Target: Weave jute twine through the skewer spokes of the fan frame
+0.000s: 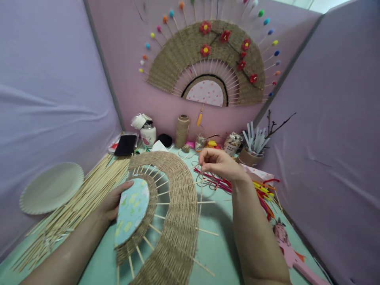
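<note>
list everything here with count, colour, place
half-round woven fan: one, tan and blue, front middle
thin loose twine: count unclear, tan, fan's edge
flowered woven fan: one, tan and red, back wall
pom-poms: many, multicoloured, back wall
round fluted plate: one, white, far left
thin wooden sticks: many, pale, left
flat rectangular device: one, black, back left
open-lidded bottle: one, white, back left
twine spool: one, tan, back middle
straight rods: several, translucent white, back right
fuzzy craft stems: many, red, yellow, orange, right
long-handled tool: one, pink, lower right
table: one, green, below
further small things: unclear, back
left hand: one, holding fan
right hand: one, pinching twine
</note>
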### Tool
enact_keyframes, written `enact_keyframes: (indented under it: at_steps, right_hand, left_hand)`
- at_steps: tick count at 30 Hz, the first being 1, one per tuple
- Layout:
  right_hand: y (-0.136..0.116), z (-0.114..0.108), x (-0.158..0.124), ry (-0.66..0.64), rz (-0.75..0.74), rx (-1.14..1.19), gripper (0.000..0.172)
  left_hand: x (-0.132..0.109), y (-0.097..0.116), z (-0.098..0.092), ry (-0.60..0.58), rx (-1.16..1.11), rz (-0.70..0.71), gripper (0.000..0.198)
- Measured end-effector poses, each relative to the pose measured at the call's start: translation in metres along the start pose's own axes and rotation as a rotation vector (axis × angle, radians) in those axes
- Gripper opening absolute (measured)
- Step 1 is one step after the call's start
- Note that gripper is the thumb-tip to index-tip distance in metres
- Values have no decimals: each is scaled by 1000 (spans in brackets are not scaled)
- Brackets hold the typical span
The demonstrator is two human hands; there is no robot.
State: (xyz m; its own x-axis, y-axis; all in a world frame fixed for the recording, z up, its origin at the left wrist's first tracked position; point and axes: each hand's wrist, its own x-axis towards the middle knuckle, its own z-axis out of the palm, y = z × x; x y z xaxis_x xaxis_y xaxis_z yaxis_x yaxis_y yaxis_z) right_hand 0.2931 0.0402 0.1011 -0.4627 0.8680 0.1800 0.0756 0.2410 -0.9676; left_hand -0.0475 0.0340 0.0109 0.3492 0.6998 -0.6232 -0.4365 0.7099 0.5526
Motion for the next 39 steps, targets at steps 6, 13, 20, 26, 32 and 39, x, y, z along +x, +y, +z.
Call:
enact_keyframes:
  at_steps: [6, 13, 20, 26, 32, 39]
  right_hand:
    - [5, -6, -1, 14, -17, 26, 18]
    - [1, 5, 7, -49, -30, -124, 16]
    - [2, 19, 14, 9, 40, -257, 24]
    - [7, 7, 12, 185, -27, -352, 24]
    - [-1, 6, 9, 230, -59, -419, 20]
    - [3, -1, 6, 262, -81, -494, 17]
  left_hand:
    - [2, -1, -4, 15, -35, 71, 24]
    - [1, -2, -4, 39, -29, 86, 28]
    - [-3, -2, 0, 5, -17, 37, 32]
    - [-5, -2, 4, -18, -14, 30, 28]
    - [-8, -2, 11, 37, 30, -14, 25]
    - [-8, -4, 14, 17, 88, -1, 18]
